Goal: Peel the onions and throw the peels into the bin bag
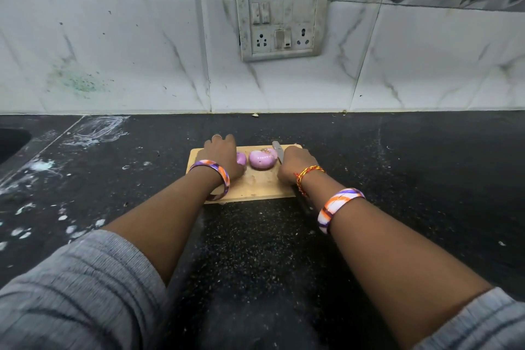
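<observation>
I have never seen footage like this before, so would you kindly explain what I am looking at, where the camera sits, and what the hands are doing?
There is no machine here: a person wears one wide-angle camera on the head, so you look forward and down along their own arms. A wooden cutting board lies on a dark speckled counter below a tiled wall with a switch panel. On the board sit a peeled purple onion and a second onion piece, partly hidden by the left hand, which rests against it. The right hand grips a knife, its blade pointing away towards the wall beside the onion. No bin bag is in view.
</observation>
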`<control>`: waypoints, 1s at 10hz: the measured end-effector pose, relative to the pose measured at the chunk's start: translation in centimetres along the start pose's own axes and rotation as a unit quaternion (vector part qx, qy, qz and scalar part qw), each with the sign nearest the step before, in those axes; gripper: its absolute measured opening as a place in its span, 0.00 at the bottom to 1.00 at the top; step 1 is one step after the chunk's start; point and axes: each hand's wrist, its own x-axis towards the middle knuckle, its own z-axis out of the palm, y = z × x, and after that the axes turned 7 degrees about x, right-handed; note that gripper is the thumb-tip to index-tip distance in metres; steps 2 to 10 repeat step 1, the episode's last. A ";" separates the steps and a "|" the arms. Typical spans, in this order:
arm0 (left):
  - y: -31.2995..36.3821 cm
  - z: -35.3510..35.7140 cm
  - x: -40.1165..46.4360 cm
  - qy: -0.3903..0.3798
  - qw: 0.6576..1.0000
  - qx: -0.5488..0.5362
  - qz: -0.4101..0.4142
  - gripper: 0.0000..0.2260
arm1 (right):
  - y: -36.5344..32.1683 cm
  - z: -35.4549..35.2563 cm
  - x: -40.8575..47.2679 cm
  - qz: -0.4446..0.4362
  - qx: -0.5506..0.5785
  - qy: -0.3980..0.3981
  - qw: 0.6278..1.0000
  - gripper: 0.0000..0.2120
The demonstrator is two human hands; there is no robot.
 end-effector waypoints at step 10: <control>-0.3 -0.2 -0.3 0.036 0.999 0.006 -0.008 0.26 | -0.4 0.0 0.1 0.021 0.001 0.037 0.999 0.18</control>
